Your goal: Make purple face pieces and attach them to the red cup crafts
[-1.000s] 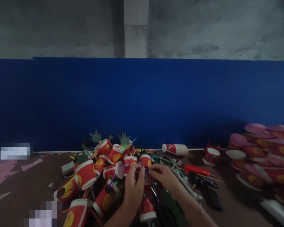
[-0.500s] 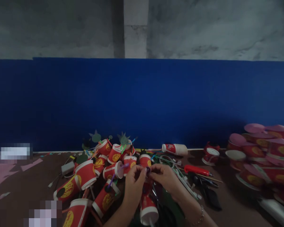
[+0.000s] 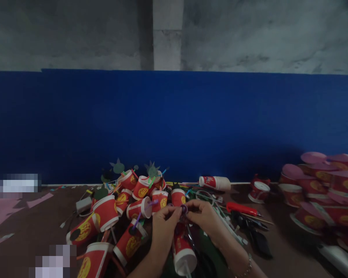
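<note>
Between the pinched fingertips of my left hand and my right hand is a small dark purple round piece; its exact kind is too small to tell. Just below my hands a red paper cup lies on its side, its white base toward me and a clear straw-like stick at it. Dark scissors seem to lie beside this cup, partly hidden by my right forearm. Left of my hands are piled several red paper cups with yellow emblems, some with coloured straws.
A stack of paper cups lies by the blue wall panel. Right of my hands are a red-handled tool, a black tool and white cables. Several red cups with pink tops crowd the far right. Pink paper lies left.
The small purple piece shows more clearly between my fingers, with my right fingertips slightly further from the left ones. The cup below has shifted slightly right.
</note>
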{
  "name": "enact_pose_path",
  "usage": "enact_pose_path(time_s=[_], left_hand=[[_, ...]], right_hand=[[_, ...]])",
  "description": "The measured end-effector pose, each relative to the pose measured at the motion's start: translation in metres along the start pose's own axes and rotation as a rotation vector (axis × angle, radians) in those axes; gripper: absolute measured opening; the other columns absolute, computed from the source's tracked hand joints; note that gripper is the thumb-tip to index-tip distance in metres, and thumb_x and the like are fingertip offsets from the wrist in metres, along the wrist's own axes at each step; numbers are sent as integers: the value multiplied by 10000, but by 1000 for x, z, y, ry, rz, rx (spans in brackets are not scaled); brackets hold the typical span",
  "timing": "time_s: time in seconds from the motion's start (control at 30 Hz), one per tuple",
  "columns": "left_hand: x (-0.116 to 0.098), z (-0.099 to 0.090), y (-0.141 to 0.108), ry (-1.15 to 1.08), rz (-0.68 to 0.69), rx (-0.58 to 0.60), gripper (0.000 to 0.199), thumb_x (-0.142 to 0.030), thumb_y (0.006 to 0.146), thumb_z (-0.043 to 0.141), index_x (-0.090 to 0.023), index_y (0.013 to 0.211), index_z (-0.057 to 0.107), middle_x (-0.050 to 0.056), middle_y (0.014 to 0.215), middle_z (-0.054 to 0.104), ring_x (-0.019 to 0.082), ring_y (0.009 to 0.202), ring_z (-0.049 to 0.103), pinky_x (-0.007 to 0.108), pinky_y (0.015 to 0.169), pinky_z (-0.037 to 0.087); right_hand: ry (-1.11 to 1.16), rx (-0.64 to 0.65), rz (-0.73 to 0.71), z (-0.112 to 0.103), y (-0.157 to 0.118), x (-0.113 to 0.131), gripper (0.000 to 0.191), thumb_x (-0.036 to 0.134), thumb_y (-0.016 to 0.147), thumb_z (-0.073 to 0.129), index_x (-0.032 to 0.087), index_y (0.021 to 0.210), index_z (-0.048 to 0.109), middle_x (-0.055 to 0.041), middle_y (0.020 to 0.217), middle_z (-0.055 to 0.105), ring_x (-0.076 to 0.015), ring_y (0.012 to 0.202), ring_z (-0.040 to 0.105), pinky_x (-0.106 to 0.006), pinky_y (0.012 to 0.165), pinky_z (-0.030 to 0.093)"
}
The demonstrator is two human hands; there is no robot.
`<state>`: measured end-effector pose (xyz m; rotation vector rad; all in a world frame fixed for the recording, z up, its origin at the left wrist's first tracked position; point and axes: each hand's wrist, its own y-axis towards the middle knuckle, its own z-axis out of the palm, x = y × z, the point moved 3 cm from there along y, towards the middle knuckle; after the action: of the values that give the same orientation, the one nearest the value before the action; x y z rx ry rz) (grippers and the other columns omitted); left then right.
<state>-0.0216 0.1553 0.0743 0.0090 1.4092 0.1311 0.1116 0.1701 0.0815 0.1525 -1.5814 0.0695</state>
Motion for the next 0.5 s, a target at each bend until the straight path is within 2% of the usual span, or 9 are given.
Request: enact_pose_path(time_s=[0.2,0.33,0.4,0.5], left_hand=[[1,0,-5,16,25,-46,235,-375,675,645,-142,643,654,11,597,634,155,598,558,247,590,438],[-4,0,-7,76,66,-90,228,-367,679,638,-148,615,633,-4,559,597,143,568,525,233,555,412],[-6,0,-7,75,81,-87,221,-360,685,630,-149,619,636,1,577,608,148,589,532,238,578,419],[-5,2,-7,34,71,-57,219,-355,685,623,-147,619,635,5,575,612,149,582,533,241,576,419]], right_hand=[[-36,4,-2,2,-1,2,216,313,581,723,136,699,687,-8,588,648,-162,569,595,-276,584,475],[-33,60,-10,3,-4,7,255,307,576,742,140,761,688,-19,659,675,-164,616,609,-275,615,479],[-29,76,-8,3,-5,8,270,323,585,746,142,778,690,-26,704,683,-161,642,611,-270,626,479],[-40,29,12,1,-5,8,264,371,608,731,140,727,686,-19,656,664,-150,606,593,-253,582,465]])
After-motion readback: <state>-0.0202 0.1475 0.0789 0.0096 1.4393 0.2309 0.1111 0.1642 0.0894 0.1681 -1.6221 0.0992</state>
